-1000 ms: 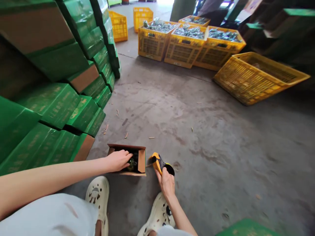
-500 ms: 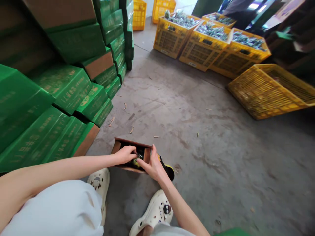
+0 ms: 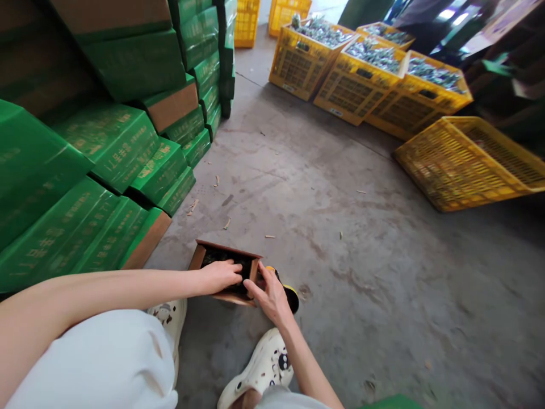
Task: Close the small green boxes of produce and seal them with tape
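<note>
A small open cardboard box [image 3: 196, 258] stands on the floor between my shoes, with dark contents [image 3: 213, 257] that I cannot make out clearly. My left hand [image 3: 221, 276] reaches in over its near side, fingers stretched out and lying on the contents, apparently gripping nothing. At the box's right end is my right hand [image 3: 271, 295]. Its thumb is on the inside and its fingers are on the outside of the end wall. A black and yellow object [image 3: 292, 298] lies just beyond that hand, partly hidden by it.
Stacked green cartons [image 3: 123, 147] rise on the left. Yellow crates [image 3: 340, 94] filled with small bluish-grey pieces line the back, and another yellow crate [image 3: 451, 170] sits tilted at the right. Scraps [image 3: 193, 207] litter the concrete floor. My white shoe [image 3: 259, 363] is near the box.
My left hand has moved slightly right and flattened over the contents. A shiny dark piece seen between my hands no longer shows. My right thumb has drawn back toward the end wall.
</note>
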`<state>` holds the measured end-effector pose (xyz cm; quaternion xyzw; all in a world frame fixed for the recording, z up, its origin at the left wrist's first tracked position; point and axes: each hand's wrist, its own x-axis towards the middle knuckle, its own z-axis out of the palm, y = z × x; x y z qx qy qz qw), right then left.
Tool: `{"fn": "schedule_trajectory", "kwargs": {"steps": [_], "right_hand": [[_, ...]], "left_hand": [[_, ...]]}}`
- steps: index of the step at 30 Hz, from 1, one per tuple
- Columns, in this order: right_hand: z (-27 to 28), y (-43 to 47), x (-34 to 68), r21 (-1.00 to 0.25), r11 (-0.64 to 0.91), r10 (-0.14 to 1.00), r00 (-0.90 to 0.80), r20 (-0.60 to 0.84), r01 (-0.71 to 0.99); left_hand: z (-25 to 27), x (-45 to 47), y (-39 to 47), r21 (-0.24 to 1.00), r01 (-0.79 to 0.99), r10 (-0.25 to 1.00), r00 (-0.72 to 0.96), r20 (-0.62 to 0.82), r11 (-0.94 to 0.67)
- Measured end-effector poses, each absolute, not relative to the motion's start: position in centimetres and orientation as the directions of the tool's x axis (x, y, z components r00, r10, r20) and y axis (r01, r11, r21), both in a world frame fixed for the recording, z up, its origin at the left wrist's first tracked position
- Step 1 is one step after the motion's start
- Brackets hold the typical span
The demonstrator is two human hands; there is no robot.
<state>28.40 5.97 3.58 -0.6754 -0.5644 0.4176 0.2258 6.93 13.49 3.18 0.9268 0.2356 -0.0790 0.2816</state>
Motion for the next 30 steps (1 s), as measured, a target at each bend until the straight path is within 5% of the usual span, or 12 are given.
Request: {"fn": "schedule_trajectory", "kwargs": {"steps": [7, 10, 14, 18, 21, 30], "right_hand": [[2.5, 5.2, 26.8, -0.742, 0.012, 0.996, -0.075, -0.052, 0.67], [2.3, 5.7, 27.2, -0.756, 0.026, 0.992, -0.111, -0.062, 0.654], [2.1, 6.4, 27.8, -0.75, 0.019, 0.986, -0.138, -0.097, 0.661], [2.1, 7.0, 28.1, -0.718, 0.037, 0.978, -0.173, -0.118, 0.695], [2.3, 7.3, 27.9, -0.696, 0.042, 0.974, -0.185, -0.131, 0.717], [4.6, 5.8, 27.5, -0.764, 0.05, 0.914, -0.338, -0.225, 0.643]], "left_hand": [[5.8, 6.7, 16.3, 0.66, 0.566, 0.45, 0.816, -0.363, -0.494], [8.6, 2.4, 19.8, 0.793, 0.6, 0.462, 0.735, -0.496, -0.104], [9.0, -4.3, 21.7, 0.68, 0.681, 0.611, 0.423, -0.669, 0.273], [4.6, -4.5, 18.4, 0.694, 0.354, 0.638, 0.28, -0.718, 0.627], [1.5, -1.6, 16.0, 0.715, 0.201, 0.683, 0.211, -0.699, 0.669], [0.4, 0.0, 15.5, 0.769, 0.329, 0.78, 0.133, -0.612, 0.547]]}}
